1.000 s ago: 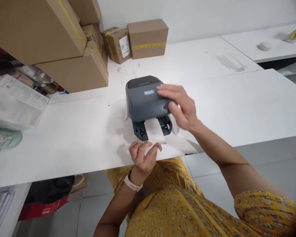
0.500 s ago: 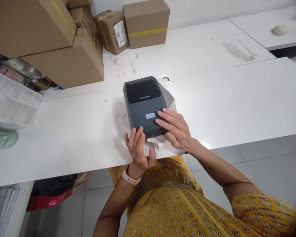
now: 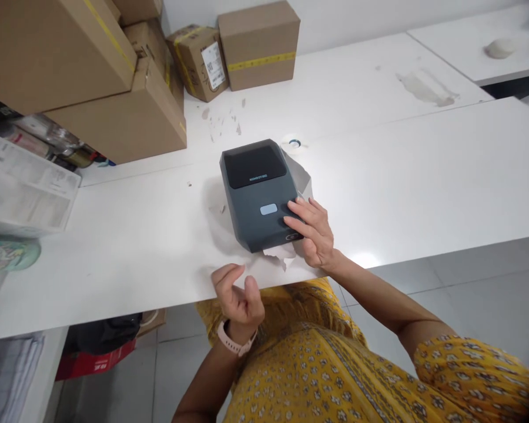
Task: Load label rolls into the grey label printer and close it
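Printer [image 3: 258,197] set on counter [image 3: 401,176], beyond left hand [image 3: 238,296]; long axis laid near to far, far end slanted left. Near right corner touched by nearer right hand [image 3: 315,235], fingers slightly spread; left held apart, loosely curled, nothing visibly pinched.

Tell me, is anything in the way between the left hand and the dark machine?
Nothing I can see. Between the left hand and the dark machine, only the white table shows. Torn paper pokes out at the machine's near edge, but right of that gap. The right hand touches the machine.
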The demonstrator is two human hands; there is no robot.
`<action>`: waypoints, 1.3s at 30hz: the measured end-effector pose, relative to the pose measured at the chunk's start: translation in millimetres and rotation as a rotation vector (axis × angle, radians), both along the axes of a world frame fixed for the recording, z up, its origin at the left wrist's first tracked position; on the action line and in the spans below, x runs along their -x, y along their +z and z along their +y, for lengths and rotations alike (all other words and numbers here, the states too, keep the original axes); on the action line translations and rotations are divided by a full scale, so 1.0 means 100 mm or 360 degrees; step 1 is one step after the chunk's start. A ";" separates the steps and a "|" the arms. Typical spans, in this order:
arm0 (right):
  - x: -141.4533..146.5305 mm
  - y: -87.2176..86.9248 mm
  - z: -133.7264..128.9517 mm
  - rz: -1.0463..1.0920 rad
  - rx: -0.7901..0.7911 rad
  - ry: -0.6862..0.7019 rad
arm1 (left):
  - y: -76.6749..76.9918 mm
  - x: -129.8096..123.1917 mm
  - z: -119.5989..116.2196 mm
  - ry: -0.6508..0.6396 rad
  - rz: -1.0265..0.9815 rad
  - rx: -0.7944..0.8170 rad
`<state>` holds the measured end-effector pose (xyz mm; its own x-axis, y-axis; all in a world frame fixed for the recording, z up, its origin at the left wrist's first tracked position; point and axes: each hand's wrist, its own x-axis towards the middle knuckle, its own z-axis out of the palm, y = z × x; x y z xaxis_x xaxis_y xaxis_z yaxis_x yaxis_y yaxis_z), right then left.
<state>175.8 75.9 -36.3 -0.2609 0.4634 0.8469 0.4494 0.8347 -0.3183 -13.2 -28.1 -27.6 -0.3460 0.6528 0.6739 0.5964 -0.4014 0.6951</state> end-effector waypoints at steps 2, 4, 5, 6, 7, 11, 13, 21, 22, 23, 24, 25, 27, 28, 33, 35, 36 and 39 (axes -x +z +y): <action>-0.02 -0.01 -0.02 0.0024 -0.0002 -0.0027 | 0.01 -0.05 -0.06 -0.0262 -0.0453 0.0478; -0.03 -0.01 -0.03 0.0039 0.0005 -0.0029 | 0.04 -0.15 -0.03 -0.0638 -0.0881 0.0990; -0.03 -0.01 -0.03 0.0040 0.0006 -0.0029 | 0.07 -0.21 0.01 -0.0776 -0.1068 0.1163; -0.04 -0.01 -0.04 0.0038 0.0009 -0.0028 | 0.11 -0.26 0.06 -0.0863 -0.1226 0.1273; -0.04 0.00 -0.04 0.0034 0.0015 -0.0027 | 0.15 -0.32 0.11 -0.0905 -0.1345 0.1337; -0.04 0.01 -0.03 -0.0002 0.0053 -0.0029 | 0.23 -0.46 0.23 -0.0830 -0.1465 0.1365; -0.05 0.01 -0.03 -0.0023 0.0064 -0.0045 | 0.19 -0.47 0.24 -0.0768 -0.1400 0.1335; -0.03 0.24 -0.01 -0.0072 0.0150 -0.0098 | 0.07 -0.31 0.13 -0.0777 -0.0960 0.1281; -0.02 0.30 0.00 -0.0131 0.0182 -0.0119 | 0.10 -0.27 0.10 -0.0767 -0.0896 0.1225; -0.02 0.37 0.02 -0.0204 0.0202 -0.0136 | 0.13 -0.23 0.07 -0.0730 -0.0835 0.1143; -0.01 0.42 0.03 -0.0287 0.0201 -0.0146 | 0.17 -0.19 0.05 -0.0669 -0.0784 0.1041; -0.01 0.48 0.06 -0.0380 0.0179 -0.0152 | 0.20 -0.14 0.03 -0.0593 -0.0745 0.0936; -0.01 0.56 0.10 -0.0560 0.0109 -0.0150 | 0.26 -0.05 0.04 -0.0425 -0.0696 0.0724; 0.00 0.59 0.13 -0.0632 0.0090 -0.0137 | 0.28 -0.01 0.07 -0.0332 -0.0677 0.0615; 0.04 0.65 0.26 -0.0656 0.0185 0.0065 | 0.28 0.11 0.34 0.0061 -0.0537 0.0264; 0.03 0.64 0.27 -0.0582 0.0234 0.0126 | 0.24 0.12 0.41 0.0004 -0.0485 0.0335; 0.01 0.63 0.26 -0.0524 0.0283 0.0128 | 0.21 0.12 0.42 -0.0071 -0.0460 0.0397; -0.09 0.57 0.18 -0.0248 0.0499 0.0028 | 0.12 0.12 0.38 -0.0296 -0.0402 0.0532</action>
<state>184.5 94.0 20.4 -0.3860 0.6891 0.6134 0.4990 0.7152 -0.4895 -25.1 10.1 -15.5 -0.3286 0.8868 0.3250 0.3306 -0.2144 0.9191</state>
